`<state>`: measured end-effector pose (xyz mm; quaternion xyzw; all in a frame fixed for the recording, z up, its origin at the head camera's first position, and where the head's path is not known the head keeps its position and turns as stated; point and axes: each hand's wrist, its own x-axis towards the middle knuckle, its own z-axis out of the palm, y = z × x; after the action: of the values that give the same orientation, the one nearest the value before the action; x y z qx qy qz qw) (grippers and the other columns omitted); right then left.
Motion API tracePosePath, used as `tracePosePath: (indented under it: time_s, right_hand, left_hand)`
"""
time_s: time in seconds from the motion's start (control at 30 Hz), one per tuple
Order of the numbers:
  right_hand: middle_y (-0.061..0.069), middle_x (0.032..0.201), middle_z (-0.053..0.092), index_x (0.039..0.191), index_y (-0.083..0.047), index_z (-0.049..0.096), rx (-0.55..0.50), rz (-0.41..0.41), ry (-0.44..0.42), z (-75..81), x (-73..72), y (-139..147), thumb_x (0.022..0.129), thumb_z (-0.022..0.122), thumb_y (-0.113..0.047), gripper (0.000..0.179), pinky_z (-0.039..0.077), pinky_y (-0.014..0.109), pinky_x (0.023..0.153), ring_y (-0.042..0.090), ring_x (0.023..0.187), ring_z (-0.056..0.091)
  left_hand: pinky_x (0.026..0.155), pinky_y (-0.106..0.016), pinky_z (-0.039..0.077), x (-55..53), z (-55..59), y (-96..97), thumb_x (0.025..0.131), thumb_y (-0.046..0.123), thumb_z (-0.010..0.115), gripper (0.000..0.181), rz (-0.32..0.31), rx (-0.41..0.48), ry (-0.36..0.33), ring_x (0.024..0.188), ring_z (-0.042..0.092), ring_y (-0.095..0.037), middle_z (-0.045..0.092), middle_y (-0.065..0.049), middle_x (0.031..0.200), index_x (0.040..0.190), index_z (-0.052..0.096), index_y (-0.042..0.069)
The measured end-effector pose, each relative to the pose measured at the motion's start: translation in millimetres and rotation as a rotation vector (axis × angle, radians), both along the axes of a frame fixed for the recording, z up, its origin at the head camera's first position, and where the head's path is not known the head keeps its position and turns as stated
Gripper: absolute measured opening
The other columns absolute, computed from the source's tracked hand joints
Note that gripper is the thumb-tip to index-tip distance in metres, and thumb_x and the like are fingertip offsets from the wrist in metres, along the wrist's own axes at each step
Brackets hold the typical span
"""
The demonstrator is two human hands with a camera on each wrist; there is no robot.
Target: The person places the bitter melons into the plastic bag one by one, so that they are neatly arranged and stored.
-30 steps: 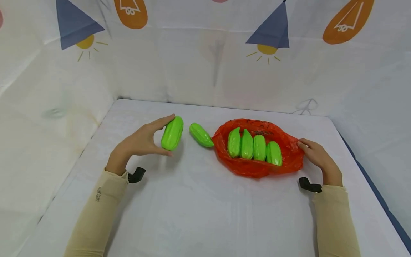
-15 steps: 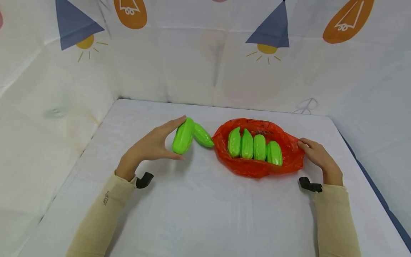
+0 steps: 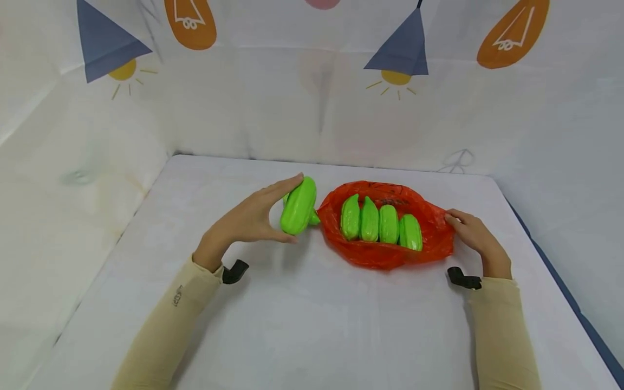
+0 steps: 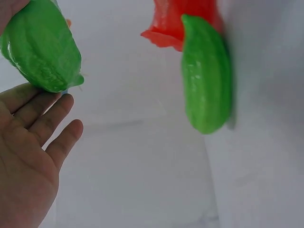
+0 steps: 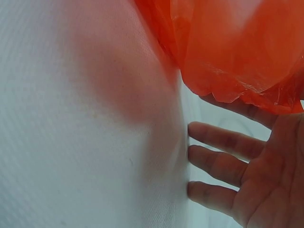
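My left hand (image 3: 248, 219) holds a glossy green ridged gourd (image 3: 299, 206) between thumb and fingertips, raised above the table. In the left wrist view the held gourd (image 4: 45, 45) shows a small pointed tip. A second gourd (image 4: 206, 78) lies on the table beside the red bag; in the head view the held one mostly covers it. The red plastic bag (image 3: 370, 260) lies with its mouth spread, several gourds (image 3: 369, 219) in a row inside. My right hand (image 3: 475, 233) pinches the bag's right edge, its other fingers extended in the right wrist view.
A white-covered table (image 3: 341, 325) carries everything. Behind it hangs a pale cloth wall (image 3: 283, 108) printed with lamps and bulbs. Another cloth wall (image 3: 575, 162) stands on the right.
My left hand has carried the held gourd to the right, over the gourd lying on the table. My right hand keeps its hold on the bag's edge. The head view has shifted slightly.
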<state>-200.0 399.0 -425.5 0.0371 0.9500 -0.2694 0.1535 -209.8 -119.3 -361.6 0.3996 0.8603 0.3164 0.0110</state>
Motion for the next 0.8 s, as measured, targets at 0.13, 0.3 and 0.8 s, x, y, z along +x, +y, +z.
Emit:
tracePosePath:
  time_s: [0.13, 0.3, 0.8]
  right_hand:
    - [0.036, 0.150, 0.028, 0.149, 0.007, 0.029, 0.005, -0.014, -0.006, 0.0, -0.2, -0.5, 0.104, 0.025, -0.051, 0.074, 0.026, 0.073, 0.106, 0.055, 0.136, 0.024]
    - [0.036, 0.151, 0.027, 0.149, 0.007, 0.028, -0.002, -0.018, -0.009, 1.1, 0.0, -1.3, 0.104, 0.025, -0.051, 0.074, 0.026, 0.073, 0.107, 0.055, 0.137, 0.023]
    - [0.032, 0.143, 0.040, 0.143, 0.005, 0.039, -0.006, 0.006, 0.033, -0.7, -0.9, 2.5, 0.105, 0.026, -0.045, 0.064, 0.030, 0.070, 0.107, 0.049, 0.130, 0.034]
  left_hand:
    - [0.119, -0.042, 0.030, -12.8, 15.8, 18.8, 0.071, 0.048, 0.085, 0.113, -0.038, 0.009, 0.018, 0.148, 0.026, -0.015, 0.023, 0.007, 0.162, 0.158, 0.019, 0.021]
    - [0.120, -0.037, 0.028, -28.4, 34.4, 45.0, 0.071, 0.054, 0.083, 0.113, -0.087, -0.012, 0.037, 0.149, 0.024, -0.013, 0.021, 0.005, 0.163, 0.158, 0.020, 0.018]
    - [0.118, -0.044, 0.031, -55.7, 20.5, 126.9, 0.071, 0.068, 0.075, 0.116, -0.066, -0.274, -0.029, 0.149, 0.026, -0.019, 0.021, 0.003, 0.163, 0.158, 0.017, 0.018]
